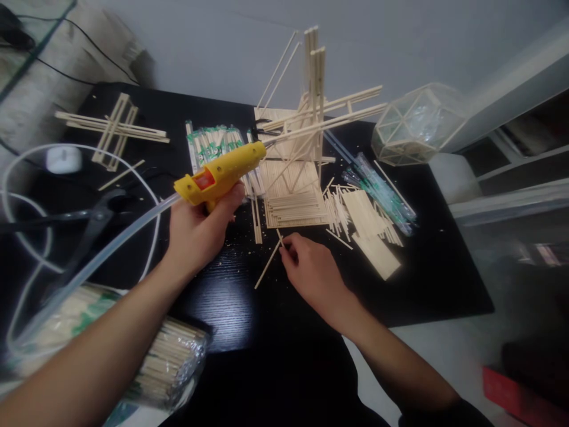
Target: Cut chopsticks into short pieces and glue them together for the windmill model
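My left hand (pixel 200 234) is wrapped round the handle of a yellow hot glue gun (pixel 226 169), its nozzle pointing right towards a structure of joined wooden sticks (pixel 315 101). A long translucent glue stick (pixel 120 255) trails from the gun's back end. Below the structure, my right hand (pixel 311 273) is closed, its fingertips pinching a thin wooden stick (pixel 280 235) near the table's middle. Another thin stick (pixel 267 267) slants down-left beside those fingertips; whether it is also gripped I cannot tell. The structure stands on a flat base of sticks side by side (pixel 293 178).
Wrapped chopsticks (pixel 213 142) lie behind the glue gun. Short cut sticks (pixel 340 213) and flat panels (pixel 376 258) are at right, near a faceted stick-framed object (pixel 420 124). Pliers (pixel 100 216), a white cable (pixel 157 237), a crossed stick assembly (pixel 115 127) and a bagged chopstick bundle (pixel 171 356) occupy the left.
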Demonstrator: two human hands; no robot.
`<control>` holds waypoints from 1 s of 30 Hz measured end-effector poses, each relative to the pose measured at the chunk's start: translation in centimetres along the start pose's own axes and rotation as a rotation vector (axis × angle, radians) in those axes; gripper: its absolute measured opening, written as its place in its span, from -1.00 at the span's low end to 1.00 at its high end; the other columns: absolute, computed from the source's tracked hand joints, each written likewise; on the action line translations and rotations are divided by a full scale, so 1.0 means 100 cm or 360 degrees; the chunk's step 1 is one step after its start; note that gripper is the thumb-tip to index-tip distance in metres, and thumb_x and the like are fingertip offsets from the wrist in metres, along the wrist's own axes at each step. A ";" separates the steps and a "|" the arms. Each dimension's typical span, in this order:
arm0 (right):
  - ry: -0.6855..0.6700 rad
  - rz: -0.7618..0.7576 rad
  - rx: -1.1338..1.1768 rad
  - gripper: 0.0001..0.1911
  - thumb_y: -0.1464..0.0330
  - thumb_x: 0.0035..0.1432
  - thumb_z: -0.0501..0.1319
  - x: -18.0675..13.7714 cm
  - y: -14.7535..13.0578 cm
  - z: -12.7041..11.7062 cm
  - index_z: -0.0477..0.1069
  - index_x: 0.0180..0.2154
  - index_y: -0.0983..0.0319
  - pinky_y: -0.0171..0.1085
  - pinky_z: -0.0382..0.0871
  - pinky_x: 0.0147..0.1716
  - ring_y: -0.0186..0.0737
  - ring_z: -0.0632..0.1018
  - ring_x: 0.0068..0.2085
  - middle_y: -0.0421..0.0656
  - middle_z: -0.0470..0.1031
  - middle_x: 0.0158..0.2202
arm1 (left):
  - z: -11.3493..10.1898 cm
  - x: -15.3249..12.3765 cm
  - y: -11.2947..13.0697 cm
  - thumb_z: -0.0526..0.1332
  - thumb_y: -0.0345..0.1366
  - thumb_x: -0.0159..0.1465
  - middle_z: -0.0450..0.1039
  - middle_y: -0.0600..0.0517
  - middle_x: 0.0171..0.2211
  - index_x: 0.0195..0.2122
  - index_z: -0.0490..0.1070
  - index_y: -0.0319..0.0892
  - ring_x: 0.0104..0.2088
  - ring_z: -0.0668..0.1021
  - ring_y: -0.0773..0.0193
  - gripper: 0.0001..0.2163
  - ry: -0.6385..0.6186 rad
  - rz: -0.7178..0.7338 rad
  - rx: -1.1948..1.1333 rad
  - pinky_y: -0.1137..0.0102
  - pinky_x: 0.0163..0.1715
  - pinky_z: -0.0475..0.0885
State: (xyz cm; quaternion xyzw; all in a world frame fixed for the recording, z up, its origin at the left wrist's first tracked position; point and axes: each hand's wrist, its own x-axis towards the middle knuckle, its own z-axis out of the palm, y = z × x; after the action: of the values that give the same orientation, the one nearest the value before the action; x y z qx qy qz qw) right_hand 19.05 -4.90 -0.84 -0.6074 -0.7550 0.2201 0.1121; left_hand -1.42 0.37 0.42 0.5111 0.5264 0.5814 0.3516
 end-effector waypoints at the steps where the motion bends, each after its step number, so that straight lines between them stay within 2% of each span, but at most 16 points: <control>1: 0.0009 0.0017 -0.0025 -0.87 0.41 0.35 0.16 -0.001 0.003 -0.002 0.49 -0.16 0.24 -0.23 0.33 -0.34 -0.14 0.63 -0.32 -0.09 0.64 -0.26 | 0.000 0.000 0.001 0.41 -0.18 0.23 0.43 0.07 -0.56 -0.49 0.47 -0.15 -0.58 0.44 0.34 -0.76 0.0003 0.0003 0.0003 0.39 -0.58 0.36; 5: 0.0064 0.0087 -0.0083 -0.84 0.39 0.32 0.19 -0.006 0.015 -0.008 0.50 -0.10 0.22 -0.23 0.32 -0.38 -0.11 0.63 -0.34 -0.11 0.64 -0.31 | 0.000 0.001 0.004 0.39 -0.21 0.24 0.42 0.08 -0.56 -0.47 0.49 -0.16 -0.57 0.44 0.36 -0.79 -0.0002 0.0001 0.0051 0.40 -0.56 0.35; 12: 0.0114 0.0145 0.0067 -0.71 0.39 0.30 0.21 -0.012 0.031 -0.017 0.46 0.05 0.21 -0.22 0.37 -0.35 -0.15 0.61 -0.39 -0.19 0.59 -0.40 | 0.001 0.000 0.004 0.39 -0.21 0.24 0.44 0.08 -0.54 -0.46 0.49 -0.17 -0.56 0.45 0.36 -0.80 -0.0025 -0.0021 0.0014 0.41 -0.56 0.34; 17: -0.0033 -0.0079 0.0198 -0.79 0.32 0.33 0.24 -0.015 0.030 -0.013 0.51 -0.02 0.18 -0.24 0.42 -0.29 -0.20 0.60 -0.34 -0.19 0.59 -0.34 | 0.000 0.000 0.005 0.39 -0.20 0.24 0.43 0.08 -0.57 -0.43 0.53 -0.17 -0.57 0.45 0.35 -0.82 -0.0047 -0.0044 0.0098 0.41 -0.56 0.31; 25: 0.0107 -0.0439 -0.0017 -0.70 0.41 0.43 0.13 -0.011 0.024 -0.002 0.55 0.07 0.23 -0.18 0.50 -0.16 -0.13 0.57 -0.18 -0.04 0.52 -0.18 | -0.001 0.000 0.003 0.39 -0.16 0.24 0.42 0.08 -0.58 -0.46 0.49 -0.16 -0.55 0.46 0.33 -0.77 -0.0054 -0.0048 0.0147 0.39 -0.54 0.32; 30: 0.0029 -0.0626 -0.0112 -0.75 0.45 0.43 0.13 0.011 0.029 -0.004 0.61 -0.13 0.24 -0.16 0.47 -0.09 -0.11 0.54 -0.12 -0.02 0.52 -0.14 | 0.000 -0.001 0.004 0.39 -0.14 0.24 0.42 0.08 -0.57 -0.46 0.48 -0.15 -0.55 0.44 0.33 -0.77 -0.0049 -0.0037 0.0151 0.38 -0.53 0.31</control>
State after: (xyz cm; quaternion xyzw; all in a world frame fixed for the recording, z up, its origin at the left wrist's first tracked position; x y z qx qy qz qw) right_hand 21.44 -3.29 -1.93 -0.4536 -0.8654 0.1617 0.1385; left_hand -1.39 0.22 0.80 0.5300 0.5538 0.5436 0.3418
